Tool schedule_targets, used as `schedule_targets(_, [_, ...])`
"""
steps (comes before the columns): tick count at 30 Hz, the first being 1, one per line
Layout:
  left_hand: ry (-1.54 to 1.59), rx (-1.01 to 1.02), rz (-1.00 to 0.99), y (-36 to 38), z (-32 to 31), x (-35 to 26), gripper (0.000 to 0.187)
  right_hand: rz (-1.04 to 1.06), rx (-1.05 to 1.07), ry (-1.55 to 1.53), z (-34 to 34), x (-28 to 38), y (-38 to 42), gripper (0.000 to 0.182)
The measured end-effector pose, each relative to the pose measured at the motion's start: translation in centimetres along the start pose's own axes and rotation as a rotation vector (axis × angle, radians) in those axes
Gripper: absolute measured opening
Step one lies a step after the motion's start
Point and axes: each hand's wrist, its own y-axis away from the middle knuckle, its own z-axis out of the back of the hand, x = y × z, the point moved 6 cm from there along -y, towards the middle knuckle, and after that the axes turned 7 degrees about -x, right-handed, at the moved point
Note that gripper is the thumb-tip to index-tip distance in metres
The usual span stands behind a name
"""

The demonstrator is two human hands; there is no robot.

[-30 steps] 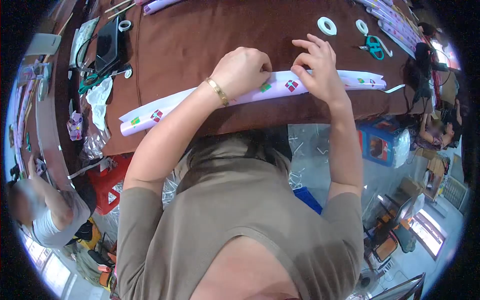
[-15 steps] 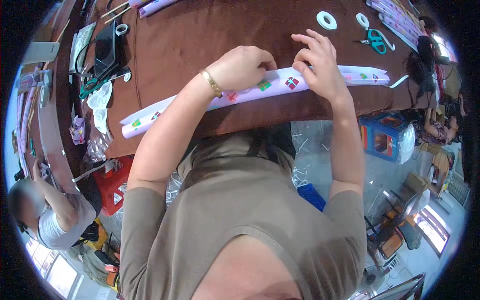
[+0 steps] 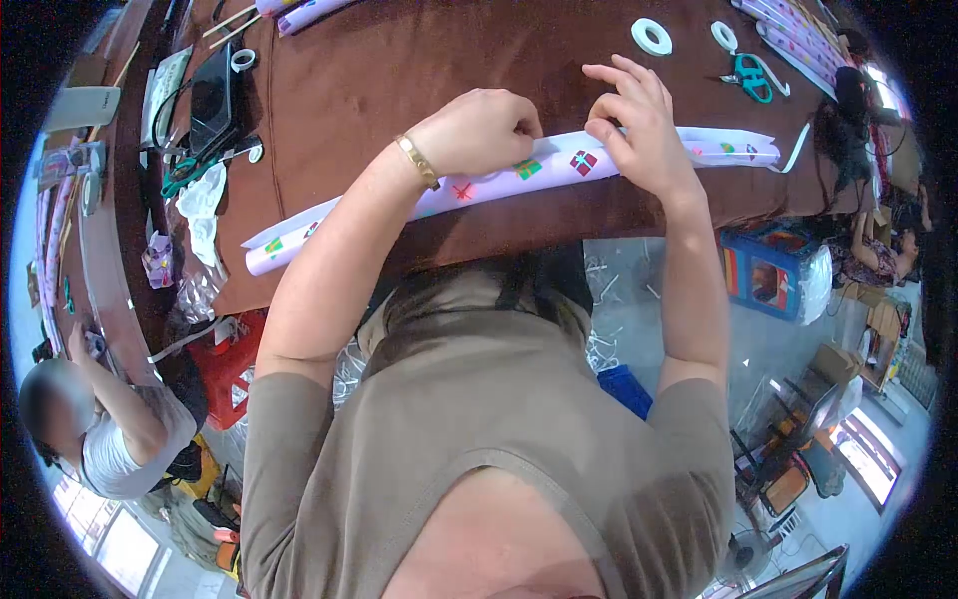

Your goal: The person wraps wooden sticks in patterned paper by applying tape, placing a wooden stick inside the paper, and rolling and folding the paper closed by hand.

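Observation:
A roll of lilac wrapping paper (image 3: 555, 172) printed with coloured gift boxes lies across the near side of the brown-covered table, its loose edge standing up at both ends. My left hand (image 3: 477, 128), with a gold bracelet at the wrist, is on the roll near its middle. Its fingers are curled closed at the paper's upper edge; the fingertips are partly hidden. Farther right, my right hand (image 3: 639, 130) rests on the paper with its fingers spread and thumb apart. A strip of white tape (image 3: 796, 148) sticks out from the roll's right end.
Beyond my hands lie a white tape roll (image 3: 652, 37), a smaller tape roll (image 3: 723, 37) and teal scissors (image 3: 750, 79). More wrapping-paper rolls (image 3: 788, 35) sit at the far right. On the left are a black device (image 3: 214, 100) and crumpled plastic (image 3: 203, 212). A co-worker (image 3: 125, 429) sits at left.
My left hand has shifted slightly left and its fingers have curled in more. The tape strip at the right end now points more upward. My right hand has barely moved.

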Motion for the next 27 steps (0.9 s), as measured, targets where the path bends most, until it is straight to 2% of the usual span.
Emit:
schedule_targets(5, [0.027,-0.024,-0.027,-0.16,-0.27,0.49,0.026,-0.012,0.003,-0.003,0.08,-0.14,0.10,0.014])
schedule_targets(10, [0.172,0.026,0.047,-0.10,-0.38,0.64,0.025,-0.016,0.012,-0.004,0.04,-0.19,0.11,0.014])
schedule_targets(20, [0.152,0.016,0.009,-0.16,-0.35,0.41,0.026,-0.008,0.018,-0.001,0.10,-0.09,0.04,0.013])
schedule_targets(27, [0.182,0.087,0.032,0.24,0.07,0.34,0.023,-0.018,0.014,-0.011,0.16,-0.19,0.18,0.014])
